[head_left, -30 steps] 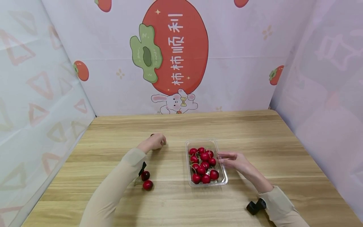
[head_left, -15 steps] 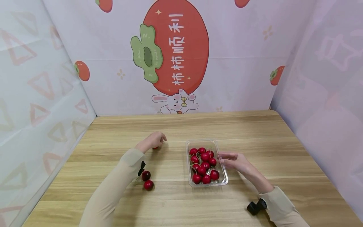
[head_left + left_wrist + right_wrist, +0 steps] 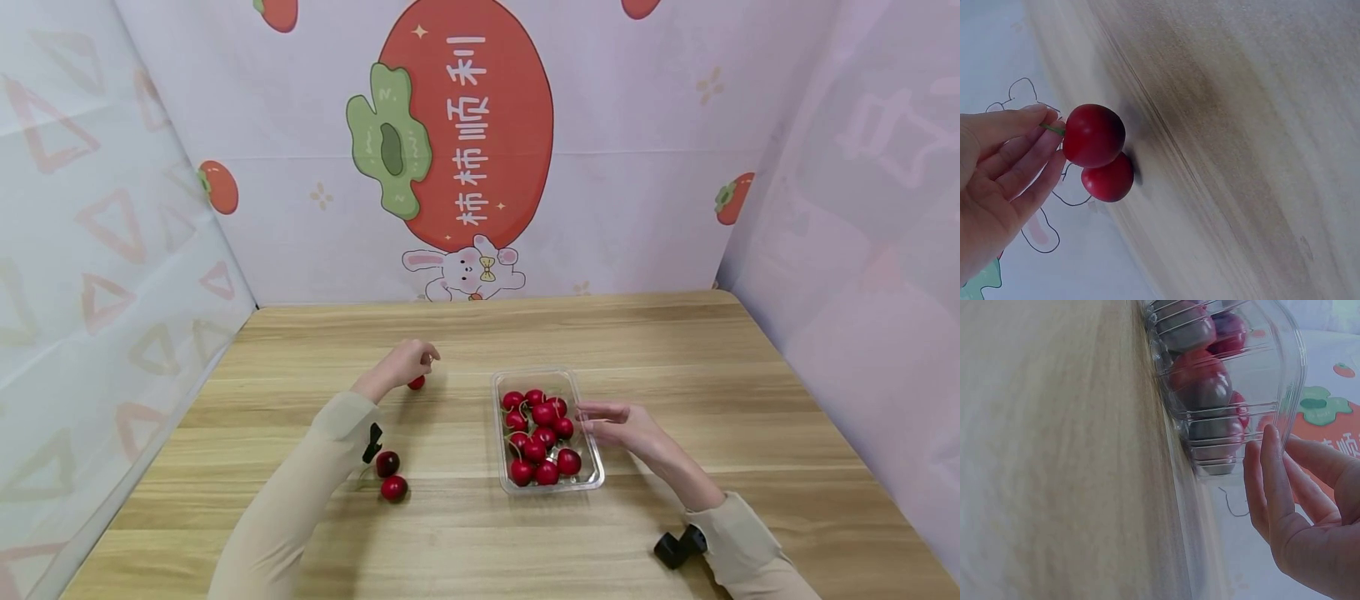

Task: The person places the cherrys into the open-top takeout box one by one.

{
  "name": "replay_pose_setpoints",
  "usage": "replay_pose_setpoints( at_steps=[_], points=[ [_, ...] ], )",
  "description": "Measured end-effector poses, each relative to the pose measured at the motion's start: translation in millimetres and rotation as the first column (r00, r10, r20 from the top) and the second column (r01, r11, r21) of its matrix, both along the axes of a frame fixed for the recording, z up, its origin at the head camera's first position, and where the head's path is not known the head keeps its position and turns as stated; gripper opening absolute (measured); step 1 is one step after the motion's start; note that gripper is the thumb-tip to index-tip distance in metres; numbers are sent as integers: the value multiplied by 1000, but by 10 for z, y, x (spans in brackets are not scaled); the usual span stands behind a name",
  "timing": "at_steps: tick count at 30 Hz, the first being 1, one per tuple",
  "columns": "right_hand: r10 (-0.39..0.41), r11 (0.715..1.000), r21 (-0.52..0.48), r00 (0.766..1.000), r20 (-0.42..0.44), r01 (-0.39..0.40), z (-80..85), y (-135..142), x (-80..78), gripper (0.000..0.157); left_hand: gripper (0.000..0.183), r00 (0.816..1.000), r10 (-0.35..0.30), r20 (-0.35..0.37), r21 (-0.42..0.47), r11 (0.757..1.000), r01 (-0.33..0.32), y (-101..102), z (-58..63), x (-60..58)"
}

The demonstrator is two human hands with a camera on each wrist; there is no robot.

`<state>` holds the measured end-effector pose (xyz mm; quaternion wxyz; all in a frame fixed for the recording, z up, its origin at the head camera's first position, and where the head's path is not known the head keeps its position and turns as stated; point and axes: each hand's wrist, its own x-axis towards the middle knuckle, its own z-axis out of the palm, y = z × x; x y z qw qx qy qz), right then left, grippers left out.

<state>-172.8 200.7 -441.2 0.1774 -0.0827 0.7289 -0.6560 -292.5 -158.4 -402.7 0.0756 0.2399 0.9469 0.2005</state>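
In the head view my left hand is over the far left part of the table, a red cherry showing beneath it. Up close in the left wrist view, thumb and fingers pinch the green stem of a cherry. A second cherry appears just behind and below that one, partly covered by it. My right hand rests its extended fingertips at the right side of a clear plastic box. Several red cherries with stems lie in the box. The right wrist view shows fingers along its ribbed wall.
Two more cherries, a dark one and a brighter one, lie on the wooden table beside my left forearm. Printed cloth hangs behind the table and on both sides.
My left hand has risen slightly toward the back of the table, and a red cherry has come into view beneath it. The right hand and the box have stayed put.
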Motion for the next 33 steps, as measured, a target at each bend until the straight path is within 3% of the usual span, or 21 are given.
replay_pose_setpoints(
  at_steps=[18,28,32,33],
  points=[
    [-5,1000,7,1000,0,5,-2,-2,-1,50,24,997,-43,-61,141,989,52,79,92,54],
    [-5,1000,3,1000,12,5,-3,-18,7,50,22,999,-39,34,257,966,29,157,153,102],
    [-10,1000,3,1000,13,10,1,-21,9,50,20,995,-62,72,326,945,35,181,158,103],
    [-10,1000,3,1000,12,10,2,-21,9,50,19,994,-93,53,357,932,68,162,83,46]
  ],
)
